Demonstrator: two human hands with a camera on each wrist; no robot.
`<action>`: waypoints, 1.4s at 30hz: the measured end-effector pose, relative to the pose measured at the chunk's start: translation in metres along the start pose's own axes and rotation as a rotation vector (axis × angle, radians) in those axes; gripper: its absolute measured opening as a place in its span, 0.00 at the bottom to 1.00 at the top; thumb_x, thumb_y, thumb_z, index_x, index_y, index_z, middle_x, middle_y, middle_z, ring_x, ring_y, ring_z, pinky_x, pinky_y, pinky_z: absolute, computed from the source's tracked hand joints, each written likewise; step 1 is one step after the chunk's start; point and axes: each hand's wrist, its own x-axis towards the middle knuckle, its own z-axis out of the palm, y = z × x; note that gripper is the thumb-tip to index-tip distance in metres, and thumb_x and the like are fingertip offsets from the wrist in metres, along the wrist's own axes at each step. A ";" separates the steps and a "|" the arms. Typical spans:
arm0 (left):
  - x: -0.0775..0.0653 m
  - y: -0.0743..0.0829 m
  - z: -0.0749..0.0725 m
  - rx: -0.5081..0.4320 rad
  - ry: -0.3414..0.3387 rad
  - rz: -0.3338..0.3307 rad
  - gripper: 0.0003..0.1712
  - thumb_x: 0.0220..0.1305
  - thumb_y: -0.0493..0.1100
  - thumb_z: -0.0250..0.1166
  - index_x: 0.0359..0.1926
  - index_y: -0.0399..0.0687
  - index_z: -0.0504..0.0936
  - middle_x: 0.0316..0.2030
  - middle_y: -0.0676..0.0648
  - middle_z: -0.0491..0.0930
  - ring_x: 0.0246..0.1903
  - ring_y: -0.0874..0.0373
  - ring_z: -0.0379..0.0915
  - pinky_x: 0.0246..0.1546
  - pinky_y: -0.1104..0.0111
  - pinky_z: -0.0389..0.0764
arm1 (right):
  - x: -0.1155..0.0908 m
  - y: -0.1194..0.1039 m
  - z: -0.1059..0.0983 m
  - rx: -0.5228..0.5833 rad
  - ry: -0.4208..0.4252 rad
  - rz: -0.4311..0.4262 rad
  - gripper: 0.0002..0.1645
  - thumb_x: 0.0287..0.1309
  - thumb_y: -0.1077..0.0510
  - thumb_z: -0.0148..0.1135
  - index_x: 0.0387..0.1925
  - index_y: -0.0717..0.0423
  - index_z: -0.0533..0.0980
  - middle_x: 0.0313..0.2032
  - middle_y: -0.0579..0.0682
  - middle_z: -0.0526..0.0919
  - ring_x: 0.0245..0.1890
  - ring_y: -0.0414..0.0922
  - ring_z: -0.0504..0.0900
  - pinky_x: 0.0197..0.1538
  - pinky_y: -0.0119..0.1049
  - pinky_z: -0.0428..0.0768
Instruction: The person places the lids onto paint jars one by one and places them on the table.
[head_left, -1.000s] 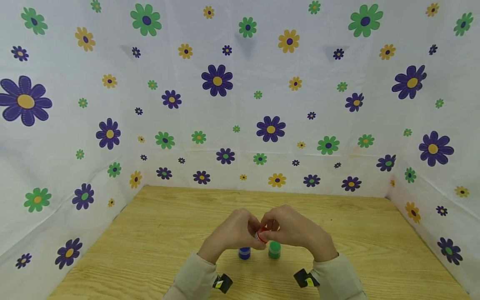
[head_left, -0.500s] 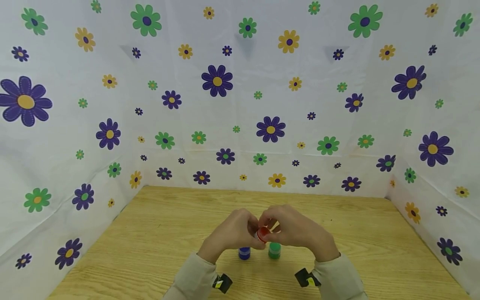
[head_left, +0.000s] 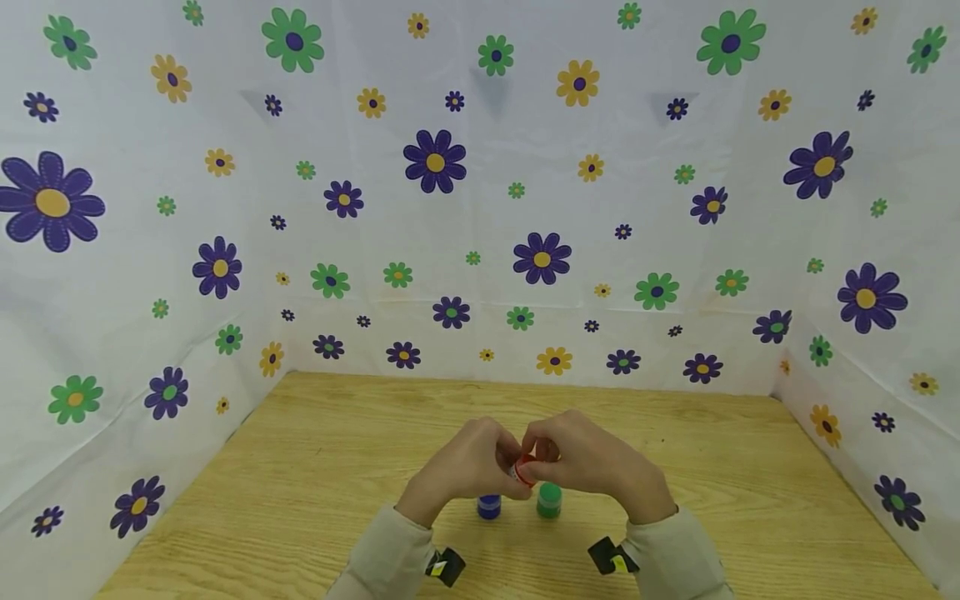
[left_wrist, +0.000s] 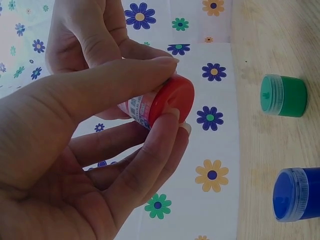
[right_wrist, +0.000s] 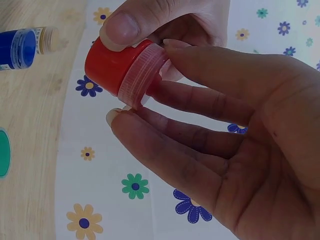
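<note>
Both hands hold a small red paint jar [right_wrist: 105, 67] with a clear ridged lid [right_wrist: 142, 75], raised above the table and tilted. My left hand [head_left: 468, 462] pinches the red body between thumb and fingers. On the lid's rim are the thumb and fingertips of my right hand [head_left: 592, 458]. The lid sits against the jar, though I cannot tell how tightly. A printed label shows on the jar's side in the left wrist view. Just below the hands, a blue paint jar [head_left: 489, 507] and a green paint jar [head_left: 549, 501] stand upright on the wooden table.
A yellowish object [right_wrist: 47, 40] with a clear rim shows beside the blue jar in the right wrist view, partly hidden. White cloth [head_left: 540, 333] printed with flowers walls the table [head_left: 337, 467] at the back and both sides.
Half a second ago my right fingers were turned so more of the red jar's end showed; now they have turned back over it. My left hand and the standing jars stay put.
</note>
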 end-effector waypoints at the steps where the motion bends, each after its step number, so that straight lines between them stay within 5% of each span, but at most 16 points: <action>1: 0.000 0.000 0.000 0.003 0.001 -0.001 0.10 0.49 0.36 0.81 0.34 0.44 0.91 0.28 0.51 0.89 0.25 0.64 0.82 0.30 0.74 0.82 | 0.000 0.000 0.000 -0.002 0.000 -0.002 0.04 0.64 0.59 0.69 0.39 0.55 0.85 0.30 0.45 0.88 0.28 0.35 0.82 0.35 0.26 0.81; 14: 0.001 0.001 -0.001 0.006 0.002 0.007 0.10 0.48 0.36 0.81 0.33 0.43 0.90 0.28 0.50 0.89 0.25 0.64 0.81 0.30 0.74 0.82 | -0.001 0.003 -0.002 0.096 -0.025 -0.060 0.10 0.59 0.64 0.73 0.43 0.57 0.85 0.40 0.47 0.88 0.41 0.40 0.88 0.44 0.30 0.86; 25: 0.000 0.002 -0.001 0.013 0.005 -0.007 0.09 0.48 0.37 0.82 0.32 0.45 0.91 0.27 0.52 0.89 0.24 0.64 0.81 0.29 0.73 0.82 | 0.001 0.004 0.001 0.024 0.001 -0.046 0.04 0.64 0.60 0.70 0.39 0.56 0.86 0.33 0.45 0.89 0.31 0.33 0.84 0.39 0.25 0.83; 31: 0.000 0.002 -0.002 0.000 0.006 -0.016 0.09 0.48 0.37 0.82 0.32 0.45 0.91 0.27 0.52 0.89 0.25 0.64 0.82 0.30 0.73 0.82 | 0.002 0.004 0.002 -0.018 0.016 -0.017 0.09 0.68 0.53 0.68 0.35 0.54 0.86 0.26 0.42 0.86 0.23 0.34 0.77 0.29 0.27 0.78; 37: 0.000 0.002 -0.002 0.007 0.010 -0.015 0.09 0.48 0.37 0.82 0.33 0.44 0.91 0.27 0.51 0.89 0.26 0.64 0.82 0.30 0.73 0.82 | 0.000 0.005 0.000 -0.037 0.028 -0.012 0.11 0.70 0.50 0.66 0.39 0.53 0.85 0.31 0.42 0.88 0.31 0.35 0.83 0.37 0.27 0.81; 42: 0.000 0.001 -0.002 0.009 0.012 -0.015 0.10 0.48 0.37 0.82 0.34 0.43 0.91 0.28 0.51 0.89 0.26 0.64 0.82 0.30 0.73 0.83 | -0.002 0.005 -0.003 -0.006 0.025 -0.034 0.07 0.64 0.58 0.70 0.43 0.55 0.85 0.39 0.46 0.89 0.39 0.40 0.86 0.39 0.26 0.84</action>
